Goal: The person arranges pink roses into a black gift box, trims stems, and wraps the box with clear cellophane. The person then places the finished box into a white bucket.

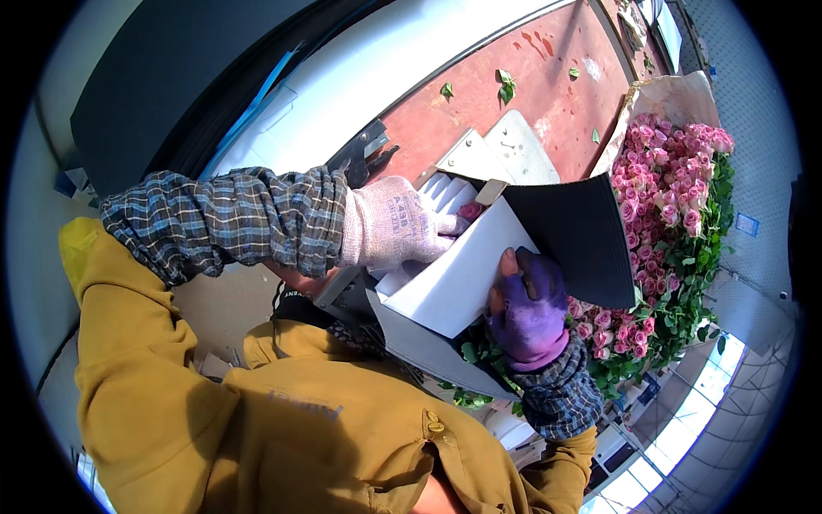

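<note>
My left hand (402, 224), in a pale pink knit glove, reaches over a row of white cardboard folds (444, 192). Its fingers stretch out, slightly apart, toward a pink rose (470, 211) in the gap; some fingertips are hidden. A smooth white cardboard sheet (462, 278) slants up beside them. My right hand (533, 308), in a purple glove with bare fingertips showing, is curled against that sheet's right side and grips it. Dark corrugated cardboard (575, 236) spreads behind the right hand, and another dark flap (428, 343) hangs on my side.
At the right, a large heap of pink roses (659, 188) with green leaves lies against brown paper (681, 98). Loose leaves (506, 86) are scattered over the red tabletop (479, 111). A metal plate (521, 146) is fixed behind the cardboard.
</note>
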A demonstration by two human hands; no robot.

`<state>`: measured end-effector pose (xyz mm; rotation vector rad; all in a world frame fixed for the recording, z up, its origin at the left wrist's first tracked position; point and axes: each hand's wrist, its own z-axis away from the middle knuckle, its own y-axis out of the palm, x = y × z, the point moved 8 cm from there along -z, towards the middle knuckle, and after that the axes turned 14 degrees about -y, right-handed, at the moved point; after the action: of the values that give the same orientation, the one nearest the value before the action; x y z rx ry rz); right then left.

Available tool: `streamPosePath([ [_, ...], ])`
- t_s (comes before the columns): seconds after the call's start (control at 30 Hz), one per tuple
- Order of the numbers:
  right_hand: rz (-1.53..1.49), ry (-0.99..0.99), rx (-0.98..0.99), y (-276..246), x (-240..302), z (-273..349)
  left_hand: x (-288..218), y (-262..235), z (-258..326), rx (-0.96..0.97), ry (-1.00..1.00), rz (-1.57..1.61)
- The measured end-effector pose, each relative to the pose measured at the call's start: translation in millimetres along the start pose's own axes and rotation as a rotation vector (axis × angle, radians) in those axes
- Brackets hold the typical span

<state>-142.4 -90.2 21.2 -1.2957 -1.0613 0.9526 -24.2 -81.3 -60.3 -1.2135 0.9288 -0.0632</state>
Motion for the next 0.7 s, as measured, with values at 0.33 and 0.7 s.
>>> streamPosePath([
  [0.33,-0.281,0.166,0.091,20.5,-6.7,-2.7,5.5,4.3,5.4,-0.134,0.014,0.233],
  [0.7,-0.258,0.116,0.223,33.3,-6.9,-5.5,16.4,-6.9,40.0,-0.531,0.076,0.381],
])
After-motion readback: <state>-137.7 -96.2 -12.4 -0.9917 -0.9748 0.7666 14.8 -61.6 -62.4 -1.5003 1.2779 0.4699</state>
